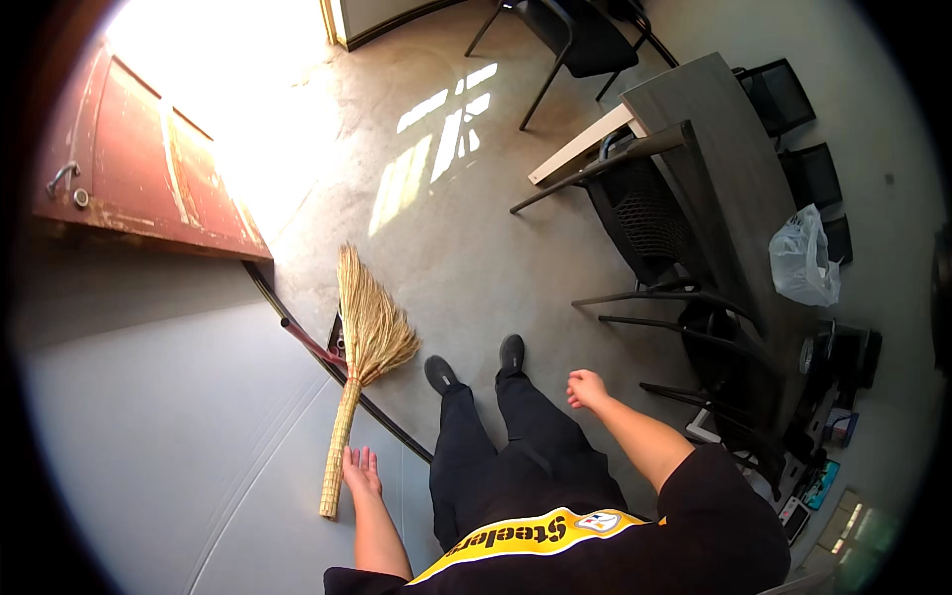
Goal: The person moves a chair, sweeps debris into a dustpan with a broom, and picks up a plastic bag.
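1. Down by the wall, the left hand is spread open, fingers apart, just beside the handle end of a straw broom; it holds nothing.
2. The broom leans against the grey wall, bristles fanned out on the concrete floor near a red-handled dustpan.
3. The right hand hangs loosely curled and empty above the floor, near the black chairs at the desk.
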A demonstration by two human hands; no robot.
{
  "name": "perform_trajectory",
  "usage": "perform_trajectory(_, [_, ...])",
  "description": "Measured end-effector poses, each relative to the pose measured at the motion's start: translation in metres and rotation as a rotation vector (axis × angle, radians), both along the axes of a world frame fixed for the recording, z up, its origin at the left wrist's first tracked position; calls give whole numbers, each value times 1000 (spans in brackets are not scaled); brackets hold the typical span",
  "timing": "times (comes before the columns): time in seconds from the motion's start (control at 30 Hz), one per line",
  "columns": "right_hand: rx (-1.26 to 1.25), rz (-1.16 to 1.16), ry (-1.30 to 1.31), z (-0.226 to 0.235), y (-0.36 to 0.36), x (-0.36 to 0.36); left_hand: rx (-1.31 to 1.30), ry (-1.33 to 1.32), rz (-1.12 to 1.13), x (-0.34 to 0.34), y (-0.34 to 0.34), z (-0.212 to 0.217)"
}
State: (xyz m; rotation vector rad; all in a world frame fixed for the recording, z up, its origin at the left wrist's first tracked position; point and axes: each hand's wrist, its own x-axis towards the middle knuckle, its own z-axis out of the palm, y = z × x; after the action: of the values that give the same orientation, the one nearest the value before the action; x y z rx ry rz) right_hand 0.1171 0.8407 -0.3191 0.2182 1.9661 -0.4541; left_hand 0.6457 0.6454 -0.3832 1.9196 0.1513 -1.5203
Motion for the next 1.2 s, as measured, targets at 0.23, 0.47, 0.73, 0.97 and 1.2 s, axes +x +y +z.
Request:
perform_trajectory(0.23, [37,-330,3,30,124,-20,-161,-166,42,-17,-42,41])
perform_trajectory(0.47, [3,-135,-91,52,130,16,-78,-323,-117,40,-142,63])
perform_trajectory(0.73, [-167,-206,13,95,98,-1,87,-277,20,46,-146,46])
perform_trajectory(0.97, [-209,-208,57,115,108,-24,261,-313,-57,42,-132,83])
perform_trajectory(1.2, [-210,-324,165,96,156,-76,70,-229,-649,-62,-81,193])
